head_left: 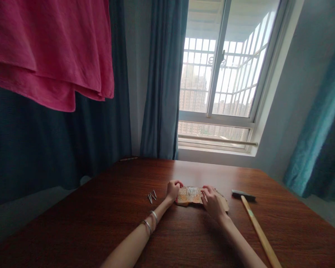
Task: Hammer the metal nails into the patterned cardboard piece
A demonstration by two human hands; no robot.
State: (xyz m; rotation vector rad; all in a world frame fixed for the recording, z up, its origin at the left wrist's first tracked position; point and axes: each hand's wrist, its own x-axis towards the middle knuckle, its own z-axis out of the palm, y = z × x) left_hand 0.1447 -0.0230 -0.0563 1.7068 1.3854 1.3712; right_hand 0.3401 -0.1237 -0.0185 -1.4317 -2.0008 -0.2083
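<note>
A speckled, pale and orange board (194, 195) with a ragged near edge lies on the brown table; whether it is wood or thick cardboard I cannot tell. My left hand (173, 190) is closed on the board's left end, its thumb side at the corner. Over the right part lies my right hand (212, 201), fingers bent onto the top and covering some of it. Between the hands, two thin nails (188, 192) show on the board's surface. Several loose silver nails (152, 197) lie on the table left of my left hand.
To the right lies a hammer with a dark head (243, 195) and a long wooden handle (258, 226). The table (100, 223) reaches back to blue curtains (162, 93) and a barred window (217, 74). A pink cloth (53, 48) hangs at the upper left.
</note>
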